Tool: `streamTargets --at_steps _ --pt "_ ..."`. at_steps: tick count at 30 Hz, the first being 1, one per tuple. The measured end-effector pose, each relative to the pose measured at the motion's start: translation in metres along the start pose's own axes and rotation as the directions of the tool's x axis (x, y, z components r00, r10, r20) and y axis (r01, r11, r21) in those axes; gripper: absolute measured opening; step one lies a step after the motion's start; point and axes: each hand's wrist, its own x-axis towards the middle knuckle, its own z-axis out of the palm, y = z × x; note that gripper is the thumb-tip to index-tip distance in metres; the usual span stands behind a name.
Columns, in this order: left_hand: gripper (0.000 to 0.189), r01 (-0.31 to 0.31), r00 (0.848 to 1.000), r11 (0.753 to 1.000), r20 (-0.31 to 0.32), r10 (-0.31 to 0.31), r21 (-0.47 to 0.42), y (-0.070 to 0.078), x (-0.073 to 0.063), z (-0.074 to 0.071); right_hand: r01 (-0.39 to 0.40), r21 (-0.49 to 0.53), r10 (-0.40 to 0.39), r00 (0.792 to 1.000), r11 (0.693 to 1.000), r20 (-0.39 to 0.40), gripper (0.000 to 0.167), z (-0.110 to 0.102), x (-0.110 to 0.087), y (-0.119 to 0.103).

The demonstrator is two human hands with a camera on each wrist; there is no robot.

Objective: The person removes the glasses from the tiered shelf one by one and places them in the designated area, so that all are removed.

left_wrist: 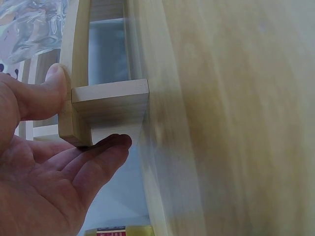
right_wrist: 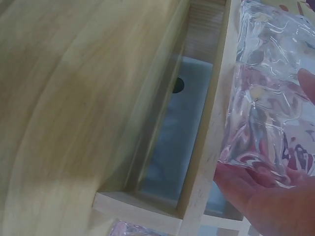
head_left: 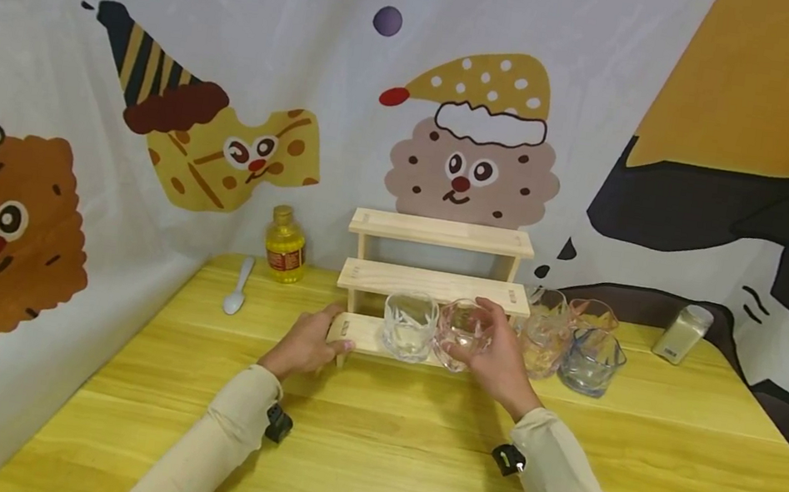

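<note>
A three-step wooden rack (head_left: 435, 284) stands at the back of the table. Its lowest step carries a clear glass (head_left: 409, 328) and, right beside it, a pink-tinted glass (right_wrist: 261, 118). My right hand (head_left: 500, 357) grips the pink glass, thumb on the near side and fingers around its right side. My left hand (head_left: 309, 342) pinches the left end of the lowest step; in the left wrist view the thumb (left_wrist: 42, 96) lies on top of the board and the fingers extend beneath it, beside the support leg (left_wrist: 110, 98).
Right of the rack, several tinted glasses stand together, among them a bluish glass (head_left: 590, 362). Beyond them is a glass shaker jar (head_left: 683, 333). A yellow bottle (head_left: 286, 246) and a white spoon (head_left: 238, 287) are at the left. A printed cloth (head_left: 280, 37) hangs behind.
</note>
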Motion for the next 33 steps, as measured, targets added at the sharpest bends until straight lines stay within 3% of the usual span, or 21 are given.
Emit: streamTargets --at_steps 16,33 --pt "0.062 -0.002 1.000 1.000 0.003 0.002 -0.003 0.000 0.001 0.001 -0.005 0.010 0.005 1.000 1.000 -0.019 0.084 -0.005 0.000 0.004" --pt "0.059 -0.015 1.000 1.000 -0.007 0.015 0.013 0.001 0.000 -0.001 0.023 -0.029 -0.023 1.000 0.999 -0.009 0.085 -0.039 -0.025 0.005"
